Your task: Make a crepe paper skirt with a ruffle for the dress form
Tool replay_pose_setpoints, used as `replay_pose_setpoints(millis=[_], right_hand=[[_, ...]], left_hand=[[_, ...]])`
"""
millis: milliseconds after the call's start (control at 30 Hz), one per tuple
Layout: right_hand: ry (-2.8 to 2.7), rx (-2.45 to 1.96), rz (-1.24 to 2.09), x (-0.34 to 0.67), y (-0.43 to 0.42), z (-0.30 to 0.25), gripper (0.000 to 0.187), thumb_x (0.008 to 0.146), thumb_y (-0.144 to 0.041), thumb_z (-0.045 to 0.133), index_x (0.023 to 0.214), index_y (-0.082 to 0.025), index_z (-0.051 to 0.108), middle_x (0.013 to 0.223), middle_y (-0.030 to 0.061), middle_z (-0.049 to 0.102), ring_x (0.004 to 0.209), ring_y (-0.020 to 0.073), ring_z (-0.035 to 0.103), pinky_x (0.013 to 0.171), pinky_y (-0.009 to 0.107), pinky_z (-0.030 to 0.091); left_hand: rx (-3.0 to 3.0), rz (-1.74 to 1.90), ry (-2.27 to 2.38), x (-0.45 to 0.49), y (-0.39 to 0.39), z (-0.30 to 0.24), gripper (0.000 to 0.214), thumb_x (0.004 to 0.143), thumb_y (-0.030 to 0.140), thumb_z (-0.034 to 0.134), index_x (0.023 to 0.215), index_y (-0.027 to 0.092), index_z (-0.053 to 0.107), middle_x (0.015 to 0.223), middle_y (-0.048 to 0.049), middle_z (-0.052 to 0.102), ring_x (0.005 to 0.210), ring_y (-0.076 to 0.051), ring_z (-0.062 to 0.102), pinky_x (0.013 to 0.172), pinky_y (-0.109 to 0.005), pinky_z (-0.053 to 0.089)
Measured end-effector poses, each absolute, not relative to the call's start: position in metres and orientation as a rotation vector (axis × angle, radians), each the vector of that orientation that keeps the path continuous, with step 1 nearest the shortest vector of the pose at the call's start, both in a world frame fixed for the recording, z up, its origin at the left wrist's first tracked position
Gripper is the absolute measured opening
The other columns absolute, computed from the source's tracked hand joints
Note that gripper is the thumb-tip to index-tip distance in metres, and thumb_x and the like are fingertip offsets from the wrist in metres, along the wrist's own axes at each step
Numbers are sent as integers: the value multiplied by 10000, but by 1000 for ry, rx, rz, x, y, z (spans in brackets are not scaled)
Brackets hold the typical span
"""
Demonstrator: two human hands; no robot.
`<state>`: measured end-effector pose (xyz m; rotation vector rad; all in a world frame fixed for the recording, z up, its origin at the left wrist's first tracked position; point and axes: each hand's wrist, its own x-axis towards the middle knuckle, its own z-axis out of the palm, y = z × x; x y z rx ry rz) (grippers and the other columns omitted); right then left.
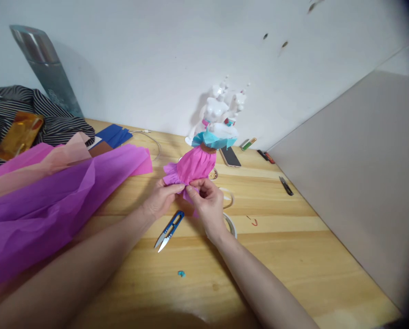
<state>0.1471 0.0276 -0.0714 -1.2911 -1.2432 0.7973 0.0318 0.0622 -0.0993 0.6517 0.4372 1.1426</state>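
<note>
A pink crepe-paper piece (196, 164), shaped like a small gathered dress, stands tilted in front of me. Light-blue paper (213, 139) flares at its top above a brown band, and a purple crepe-paper ruffle (172, 175) runs around its lower edge. My left hand (161, 196) is closed, its thumb and fingers pinching the ruffle from the left. From the right, my right hand (206, 198) pinches the same ruffle, its fingertips almost touching the left thumb. Between my forearms lie blue thread snips (170, 230), blades toward me.
Purple crepe paper sheets (63, 201) cover the left side. Behind stand white figurines (218, 107) and a tall bottle (46, 68). A phone (230, 156), tape rolls (230, 225), a cutter (286, 186) and a teal scrap (181, 273) lie on the wooden table (276, 274).
</note>
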Motion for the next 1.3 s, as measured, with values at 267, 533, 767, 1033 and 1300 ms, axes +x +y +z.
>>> replay_pose_setpoints(millis=[267,533,767,1033,1300], right_hand=[[-1302,-1317,737,146,28,-69,131,721,-257,618,641,-171,559,570,-31,531,513,94,436,509,226,366],[-1199,-1244,863,146,34,-74,124,695,-252,634,639,-172,559,553,-54,521,492,80,415,498,215,341],[-1105,-1158,1038,141,35,-69,171,669,-297,655,616,-181,542,476,-62,510,423,78,421,443,210,334],[-996,-1089,1134,143,38,-69,189,633,-290,708,625,-171,562,497,-59,531,422,58,435,421,184,341],[-948,-1015,1281,142,38,-74,236,651,-332,729,650,-176,553,441,-62,515,366,79,452,392,212,399]], left_hand=[[650,1164,455,32,62,-101,220,637,134,747,854,138,713,830,-32,712,833,-170,614,892,-354,433],[653,1148,448,30,61,-102,243,677,209,762,908,157,707,874,-33,714,851,-168,623,868,-335,447],[672,1146,487,28,59,-105,314,633,239,813,914,155,703,814,-27,703,778,-143,624,758,-273,477],[722,1074,506,19,56,-106,247,663,290,789,799,123,667,678,-21,646,571,-114,581,567,-255,476],[776,1008,503,17,58,-108,286,619,150,804,883,128,697,797,-46,688,655,-116,604,610,-241,473]])
